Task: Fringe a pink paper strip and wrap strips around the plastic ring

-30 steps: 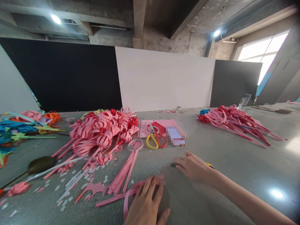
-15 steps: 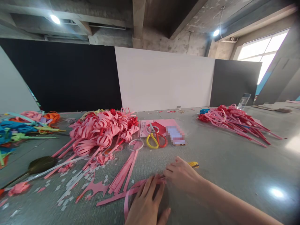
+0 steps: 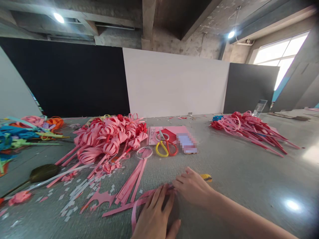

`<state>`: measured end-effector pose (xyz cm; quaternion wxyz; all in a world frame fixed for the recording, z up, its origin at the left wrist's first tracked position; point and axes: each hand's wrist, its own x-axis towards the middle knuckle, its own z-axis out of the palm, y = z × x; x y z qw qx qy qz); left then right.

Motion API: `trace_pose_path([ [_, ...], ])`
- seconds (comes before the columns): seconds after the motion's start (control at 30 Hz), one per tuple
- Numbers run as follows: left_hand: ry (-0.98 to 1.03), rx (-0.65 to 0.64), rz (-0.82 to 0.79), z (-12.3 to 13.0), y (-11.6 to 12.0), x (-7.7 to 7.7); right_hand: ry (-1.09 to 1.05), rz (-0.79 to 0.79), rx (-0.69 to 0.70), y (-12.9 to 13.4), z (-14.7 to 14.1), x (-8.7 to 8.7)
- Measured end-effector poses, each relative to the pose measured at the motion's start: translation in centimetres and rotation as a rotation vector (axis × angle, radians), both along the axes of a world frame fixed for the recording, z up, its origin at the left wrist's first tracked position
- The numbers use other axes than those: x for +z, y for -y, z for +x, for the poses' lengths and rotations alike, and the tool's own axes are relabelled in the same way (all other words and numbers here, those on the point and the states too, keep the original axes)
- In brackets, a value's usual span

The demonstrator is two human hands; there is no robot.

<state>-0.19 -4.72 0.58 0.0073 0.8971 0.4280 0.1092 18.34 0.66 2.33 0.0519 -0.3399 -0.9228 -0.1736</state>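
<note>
My left hand (image 3: 156, 212) lies on the table with its fingers stretched out, pressing down on pink paper strips (image 3: 119, 210). One strip curls down beside its wrist. Just right of those fingertips, my right hand (image 3: 191, 186) is closed around what looks like a utility knife (image 3: 206, 178). Its ribbed yellow end sticks out behind the hand, and a thin dark tip shows near the paper; the rest is hidden in the fingers. Beyond my left hand, a bundle of pink strips (image 3: 131, 182) runs up to a white ring (image 3: 144, 153).
Scissors (image 3: 162, 148) with yellow and red handles lie on pink paper next to a phone (image 3: 186, 144). Pink paper flowers (image 3: 109, 136) are heaped at left, red and pink ones (image 3: 245, 124) at right. Paper scraps (image 3: 72, 199) litter the left side near a dark leaf-shaped piece (image 3: 45, 173).
My right hand has shifted very slightly left, toward my left fingertips, with the yellow end still behind it. My left hand stays pressed on the strips.
</note>
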Motion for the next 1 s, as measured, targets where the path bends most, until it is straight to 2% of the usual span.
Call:
trace_pose_path([
  [0.27,0.004,0.003,-0.001,0.0,0.1,-0.1,0.038,-0.038,0.007,0.3,-0.1,0.9],
  [0.7,0.013,-0.009,0.047,0.0,0.0,-0.1,0.042,-0.08,0.016,0.0,-0.1,1.2],
  [1.0,-0.014,-0.006,0.005,0.1,0.1,0.3,0.097,-0.074,0.022,0.2,-0.1,1.6],
])
